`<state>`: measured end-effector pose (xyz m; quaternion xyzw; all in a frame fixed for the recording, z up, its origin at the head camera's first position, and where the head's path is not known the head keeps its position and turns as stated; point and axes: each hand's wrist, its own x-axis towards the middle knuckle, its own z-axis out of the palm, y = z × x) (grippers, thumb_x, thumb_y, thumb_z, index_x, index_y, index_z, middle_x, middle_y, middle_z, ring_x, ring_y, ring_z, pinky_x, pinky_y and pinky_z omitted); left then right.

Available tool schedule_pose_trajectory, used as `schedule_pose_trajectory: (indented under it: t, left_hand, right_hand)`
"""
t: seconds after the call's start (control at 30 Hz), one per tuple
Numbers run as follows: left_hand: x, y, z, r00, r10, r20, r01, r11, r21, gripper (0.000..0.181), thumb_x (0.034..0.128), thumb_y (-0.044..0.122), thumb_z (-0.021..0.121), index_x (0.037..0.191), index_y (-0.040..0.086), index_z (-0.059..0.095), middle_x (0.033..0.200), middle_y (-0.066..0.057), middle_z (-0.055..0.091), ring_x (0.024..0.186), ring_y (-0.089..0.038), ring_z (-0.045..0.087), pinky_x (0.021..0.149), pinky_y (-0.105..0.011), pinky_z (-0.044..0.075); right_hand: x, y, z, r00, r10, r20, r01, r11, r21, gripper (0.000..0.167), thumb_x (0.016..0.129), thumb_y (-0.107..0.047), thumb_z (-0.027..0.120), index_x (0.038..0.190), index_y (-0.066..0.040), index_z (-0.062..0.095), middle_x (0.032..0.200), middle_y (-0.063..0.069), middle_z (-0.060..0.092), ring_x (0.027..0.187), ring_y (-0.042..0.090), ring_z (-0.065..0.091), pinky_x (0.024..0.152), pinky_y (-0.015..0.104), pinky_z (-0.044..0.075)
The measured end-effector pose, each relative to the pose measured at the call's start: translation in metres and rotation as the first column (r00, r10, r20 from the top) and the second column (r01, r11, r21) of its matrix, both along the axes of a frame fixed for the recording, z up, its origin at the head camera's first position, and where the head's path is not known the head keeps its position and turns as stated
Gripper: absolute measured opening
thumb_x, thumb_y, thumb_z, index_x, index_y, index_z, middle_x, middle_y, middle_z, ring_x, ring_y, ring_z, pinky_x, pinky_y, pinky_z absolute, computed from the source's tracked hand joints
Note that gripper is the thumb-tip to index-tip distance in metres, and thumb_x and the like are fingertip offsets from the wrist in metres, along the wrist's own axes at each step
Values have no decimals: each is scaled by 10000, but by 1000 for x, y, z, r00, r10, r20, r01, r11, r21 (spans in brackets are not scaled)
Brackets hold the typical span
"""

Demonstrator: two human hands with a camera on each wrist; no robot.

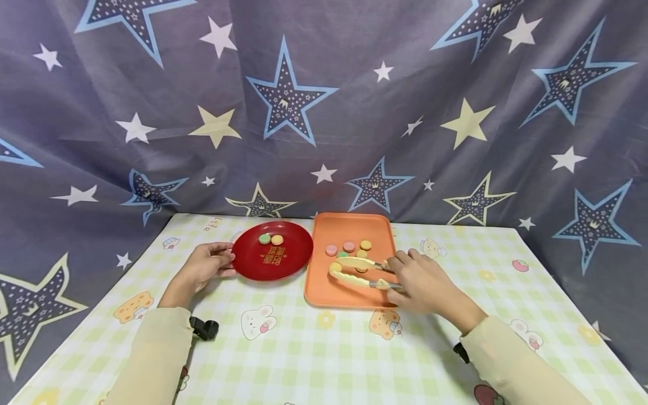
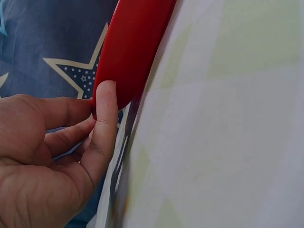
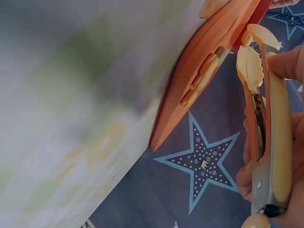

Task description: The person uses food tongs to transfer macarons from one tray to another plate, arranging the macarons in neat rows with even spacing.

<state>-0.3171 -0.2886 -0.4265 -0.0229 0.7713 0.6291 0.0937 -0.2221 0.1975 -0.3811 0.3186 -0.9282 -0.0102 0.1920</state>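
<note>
My left hand [image 1: 206, 264] pinches the left rim of the red plate [image 1: 253, 264]; in the left wrist view the thumb and fingers of the hand [image 2: 61, 147] grip the plate's edge [image 2: 128, 47]. A green macaron [image 1: 265, 239] and a yellow-orange one [image 1: 277, 239] lie on the plate. My right hand [image 1: 420, 281] holds cream-tipped tongs [image 1: 377, 284] over the orange tray, with a yellow macaron [image 1: 335, 268] between their tips. In the right wrist view the hand [image 3: 289, 128] grips the tongs [image 3: 279, 137] along their handles.
The orange tray [image 1: 324, 292] stands right beside the plate and bears several pink, yellow and green macarons, among them a pink one [image 1: 349, 246]. A checked cloth [image 1: 304, 360] covers the table; a star-patterned curtain [image 1: 334, 152] hangs behind its far edge.
</note>
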Motion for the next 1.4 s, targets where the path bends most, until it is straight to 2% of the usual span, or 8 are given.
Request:
schedule_pose_trajectory:
  t: [0.2,0.57,0.67,0.9,1.07,1.27,1.4]
  left_hand:
    - [-1,1,-4,1000,2,8,-2,1000,8,533,1032,-31,531,1523,-103,335,1256,-210,514,817,-160,696,822,-397,637]
    - [-3,9,-5,1000,-20,3,20,1000,15,530,1032,-36,527,1517,-114,331,1238,-206,517,813,-155,696,819,-387,638]
    - [-4,10,-5,1000,-25,3,25,1000,17,524,1034,-36,525,1513,-118,332,1214,-195,521,806,-154,698,820,-389,637]
    - [-6,12,-6,999,-34,3,34,999,22,524,1038,-22,529,1515,-118,333,1237,-206,505,835,-158,700,825,-393,636]
    - [-5,9,-5,1000,-30,5,30,999,17,529,1038,-27,528,1519,-118,327,1222,-191,506,819,-144,698,820,-391,638]
    - [-3,5,-4,999,-34,3,34,999,27,529,1033,-44,518,1518,-125,325,1181,-172,510,819,-128,691,825,-386,637]
    - [-1,-2,0,1000,-31,7,31,999,12,539,1037,-30,518,1530,-110,317,1216,-184,500,844,-136,695,833,-390,635]
  right_hand:
    - [-3,-11,4,1000,8,22,-8,1000,5,389,837,-320,639,1109,-47,695,1014,68,643,766,231,500,589,347,470]
    - [-12,-33,11,1000,24,3,-24,1000,17,363,815,-334,637,1055,-64,664,918,57,579,736,227,454,596,358,465]
    - [-15,-40,13,1000,26,0,-26,999,19,347,829,-340,639,1045,-69,655,944,68,588,732,230,450,589,354,455]
    - [-21,-57,19,1000,9,25,-10,999,44,416,873,-376,644,1138,-56,667,1059,90,637,805,245,508,645,360,491]
    - [-28,-71,22,999,-12,49,8,998,69,460,878,-412,649,1168,-55,665,1083,90,635,863,258,537,679,369,508]
    - [-38,-86,22,999,-21,39,17,996,90,433,884,-418,623,1136,-68,661,1056,83,633,810,237,503,648,354,493]
    - [-45,-98,25,997,-46,69,38,992,118,417,905,-421,605,1148,-86,652,1062,66,617,815,221,475,650,334,470]
